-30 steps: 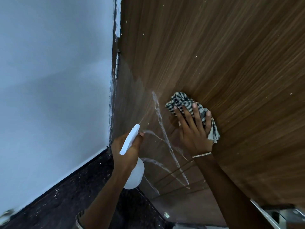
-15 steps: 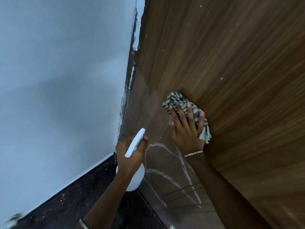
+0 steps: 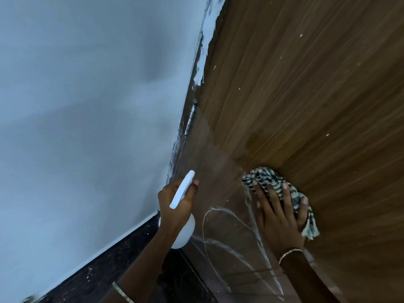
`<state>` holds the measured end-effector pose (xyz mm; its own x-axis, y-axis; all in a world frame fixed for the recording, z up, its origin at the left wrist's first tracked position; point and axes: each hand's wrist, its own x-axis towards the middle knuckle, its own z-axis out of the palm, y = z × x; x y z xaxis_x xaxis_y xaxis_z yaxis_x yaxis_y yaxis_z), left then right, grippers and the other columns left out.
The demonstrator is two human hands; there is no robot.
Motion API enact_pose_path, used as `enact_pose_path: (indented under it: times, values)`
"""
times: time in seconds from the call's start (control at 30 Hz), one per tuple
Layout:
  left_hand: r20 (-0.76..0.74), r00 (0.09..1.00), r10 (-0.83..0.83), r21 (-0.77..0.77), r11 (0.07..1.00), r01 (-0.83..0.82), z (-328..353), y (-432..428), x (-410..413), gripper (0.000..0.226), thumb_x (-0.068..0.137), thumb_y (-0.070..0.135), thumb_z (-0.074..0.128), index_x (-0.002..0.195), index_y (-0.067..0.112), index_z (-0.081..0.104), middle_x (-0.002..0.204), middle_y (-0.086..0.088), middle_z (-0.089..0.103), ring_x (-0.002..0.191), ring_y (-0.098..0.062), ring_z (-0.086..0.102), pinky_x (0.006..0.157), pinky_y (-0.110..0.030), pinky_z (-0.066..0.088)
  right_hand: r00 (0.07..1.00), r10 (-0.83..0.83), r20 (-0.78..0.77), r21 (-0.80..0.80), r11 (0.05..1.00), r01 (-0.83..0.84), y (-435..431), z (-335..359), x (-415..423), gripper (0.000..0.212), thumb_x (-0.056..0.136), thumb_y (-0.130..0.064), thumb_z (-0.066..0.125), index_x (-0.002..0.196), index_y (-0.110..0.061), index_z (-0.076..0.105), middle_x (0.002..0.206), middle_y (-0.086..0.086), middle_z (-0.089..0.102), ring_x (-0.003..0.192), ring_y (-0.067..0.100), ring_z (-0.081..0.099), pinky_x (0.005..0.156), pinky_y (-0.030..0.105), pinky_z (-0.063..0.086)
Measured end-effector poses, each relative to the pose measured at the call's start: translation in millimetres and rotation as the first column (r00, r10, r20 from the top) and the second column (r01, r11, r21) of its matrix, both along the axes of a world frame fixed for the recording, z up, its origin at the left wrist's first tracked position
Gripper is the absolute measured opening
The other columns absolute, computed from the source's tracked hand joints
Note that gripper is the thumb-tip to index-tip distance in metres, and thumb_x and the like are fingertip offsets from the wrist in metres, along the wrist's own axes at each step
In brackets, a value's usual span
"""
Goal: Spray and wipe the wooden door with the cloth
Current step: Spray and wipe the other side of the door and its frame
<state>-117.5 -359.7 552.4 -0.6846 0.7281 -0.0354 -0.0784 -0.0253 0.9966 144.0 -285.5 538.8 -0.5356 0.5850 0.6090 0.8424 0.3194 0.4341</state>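
Two hands work low on the wooden door (image 3: 306, 106). The left hand (image 3: 167, 200) is clenched round the white spray bottle (image 3: 183, 186), its nozzle aimed at the panel, probably ready to wet more of it. The right hand (image 3: 277, 215) lies flat with fingers spread, pressing the striped cloth (image 3: 269, 174) against the wood to wipe it. White spray runs (image 3: 227, 212) streak the panel nearby. Farther up are the hinge (image 3: 191, 119) and the grey wall (image 3: 87, 106).

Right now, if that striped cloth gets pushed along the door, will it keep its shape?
Probably floppy: the striped cloth is bunched in folds under the right hand, and a loose corner hangs free beside it. It likely slides easily, since the wooden door looks smooth with wet streaks. It seems light, pinned by flat fingers.
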Motion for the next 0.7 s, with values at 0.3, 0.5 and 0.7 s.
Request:
enact_pose_path:
  times: [0.3, 0.5, 0.7]
  values:
    - [-0.107, 0.994, 0.002, 0.041, 0.999, 0.003, -8, 17, -49, 0.020, 0.087, 0.039, 0.070, 0.087, 0.020, 0.075, 0.072, -0.002, 0.071, 0.060, -0.017, 0.066, 0.053, -0.017, 0.050, 0.980, 0.196, -0.015, 0.063, 0.979, -0.195, 101, 31, -180, 0.055, 0.105, -0.026, 0.051, 0.159, -0.020, 0.042, 0.164, 0.005, 0.041, 0.158, 0.028, 0.023, 0.129, 0.054, -0.004]
    - [-0.034, 0.998, -0.047, 0.044, 0.998, 0.049, -11, 30, -61, 0.013, 0.085, 0.035, 0.075, 0.091, 0.023, 0.075, 0.071, 0.008, 0.068, 0.064, -0.019, 0.065, 0.056, -0.019, 0.052, 0.974, 0.222, 0.042, 0.019, 0.975, -0.223, 111, 23, -191, 0.055, 0.107, -0.024, 0.049, 0.160, -0.014, 0.040, 0.167, 0.007, 0.036, 0.159, 0.031, 0.017, 0.129, 0.056, 0.004]
    - [-0.005, 0.997, -0.073, -0.022, 0.997, 0.073, -16, 33, -79, 0.033, 0.080, 0.048, 0.074, 0.102, 0.023, 0.074, 0.083, 0.002, 0.072, 0.072, -0.023, 0.069, 0.065, -0.038, 0.062, 0.968, 0.213, 0.132, -0.090, 0.975, -0.203, 68, -47, -104, 0.052, 0.095, -0.018, 0.066, 0.147, -0.012, 0.059, 0.162, 0.005, 0.042, 0.160, 0.027, 0.016, 0.129, 0.055, 0.005]
